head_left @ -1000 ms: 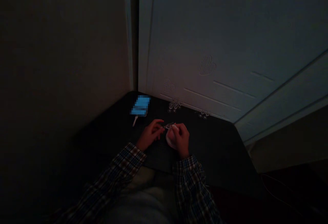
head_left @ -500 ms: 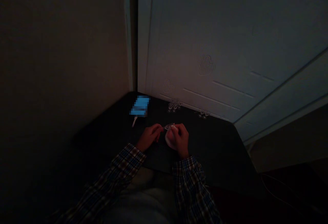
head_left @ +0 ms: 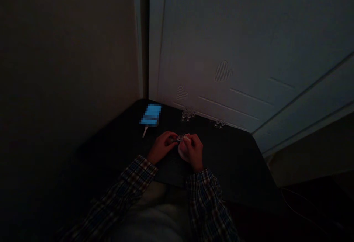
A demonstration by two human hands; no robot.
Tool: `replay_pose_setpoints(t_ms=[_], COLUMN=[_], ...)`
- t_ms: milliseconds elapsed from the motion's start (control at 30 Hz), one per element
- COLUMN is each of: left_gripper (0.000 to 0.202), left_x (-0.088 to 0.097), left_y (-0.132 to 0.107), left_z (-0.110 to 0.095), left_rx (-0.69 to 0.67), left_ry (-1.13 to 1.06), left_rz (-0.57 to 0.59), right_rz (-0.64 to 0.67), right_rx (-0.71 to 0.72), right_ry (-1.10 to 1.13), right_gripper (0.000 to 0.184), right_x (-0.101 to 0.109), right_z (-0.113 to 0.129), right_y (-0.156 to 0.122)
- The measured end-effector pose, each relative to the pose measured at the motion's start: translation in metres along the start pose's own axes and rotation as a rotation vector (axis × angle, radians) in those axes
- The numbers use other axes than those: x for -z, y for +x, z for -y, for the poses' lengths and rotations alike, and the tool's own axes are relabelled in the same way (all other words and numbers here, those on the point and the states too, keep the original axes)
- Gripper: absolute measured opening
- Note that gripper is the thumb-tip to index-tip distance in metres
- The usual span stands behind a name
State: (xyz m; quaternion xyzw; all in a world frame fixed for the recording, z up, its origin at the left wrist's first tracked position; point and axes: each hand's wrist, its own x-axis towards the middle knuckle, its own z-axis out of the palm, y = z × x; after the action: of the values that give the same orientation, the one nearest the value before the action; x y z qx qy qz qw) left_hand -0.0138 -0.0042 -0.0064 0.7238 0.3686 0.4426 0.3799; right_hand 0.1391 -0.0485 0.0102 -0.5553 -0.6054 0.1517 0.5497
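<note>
The scene is very dark. My left hand (head_left: 162, 147) and my right hand (head_left: 193, 150) meet over a dark table (head_left: 235, 161). Both pinch a small shiny object (head_left: 181, 138) between their fingertips; what it is I cannot make out. My right hand also cups a pale round thing (head_left: 182, 151), perhaps a small dish or pad, under its palm. Both sleeves are plaid.
A lit blue phone screen (head_left: 151, 114) lies at the table's far left corner with a white cable (head_left: 145, 132) plugged in. Two clusters of small clear objects (head_left: 188, 114) (head_left: 220, 123) sit along the back edge by a white door. A wall stands to the left.
My left hand has moved right and closed in on the small object, so both hands now touch. The right hand has stayed almost still.
</note>
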Motion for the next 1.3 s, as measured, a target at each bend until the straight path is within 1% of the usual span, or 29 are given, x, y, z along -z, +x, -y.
replay_pose_setpoints(t_ms=[100, 233, 433, 600, 800, 967, 1133, 1233, 1300], left_gripper=[0.02, 0.023, 0.028, 0.028, 0.032, 0.033, 0.033, 0.029, 0.025], left_x=[0.0009, 0.0011, -0.0007, 0.0009, 0.0018, 0.0024, 0.0046, 0.0043, 0.0035], left_y=[0.0001, -0.0007, -0.0019, -0.002, -0.0019, -0.0017, -0.0012, -0.001, -0.0009], left_z=[-0.0003, -0.0013, -0.0047, -0.0052, -0.0042, -0.0055, -0.0056, -0.0045, -0.0039], left_rx=[0.008, 0.052, 0.098, 0.119, 0.127, 0.113, 0.101, 0.049, 0.003], left_ry=[0.022, 0.006, -0.052, -0.046, -0.076, -0.089, -0.097, -0.067, -0.038], left_rz=[-0.014, 0.007, 0.133, 0.102, 0.139, 0.123, 0.082, 0.059, 0.083], right_rz=[0.011, 0.032, 0.075, 0.101, 0.099, 0.106, 0.061, 0.031, 0.024], right_rx=[0.005, 0.013, 0.06, 0.073, 0.079, 0.075, 0.055, 0.047, 0.043], right_ry=[0.003, 0.006, 0.02, 0.032, 0.044, 0.076, 0.072, 0.077, 0.078], right_gripper=[0.017, 0.016, 0.013, 0.013, 0.013, 0.015, 0.014, 0.015, 0.015], right_x=[0.0003, 0.001, 0.0021, 0.0014, 0.0014, 0.001, 0.0001, 0.0001, -0.0001], right_z=[0.0004, 0.0017, 0.0053, 0.0075, 0.0063, 0.0069, 0.0054, 0.0034, 0.0023], right_y=[-0.0002, -0.001, -0.002, -0.002, -0.0024, -0.0023, -0.0013, -0.0011, -0.001])
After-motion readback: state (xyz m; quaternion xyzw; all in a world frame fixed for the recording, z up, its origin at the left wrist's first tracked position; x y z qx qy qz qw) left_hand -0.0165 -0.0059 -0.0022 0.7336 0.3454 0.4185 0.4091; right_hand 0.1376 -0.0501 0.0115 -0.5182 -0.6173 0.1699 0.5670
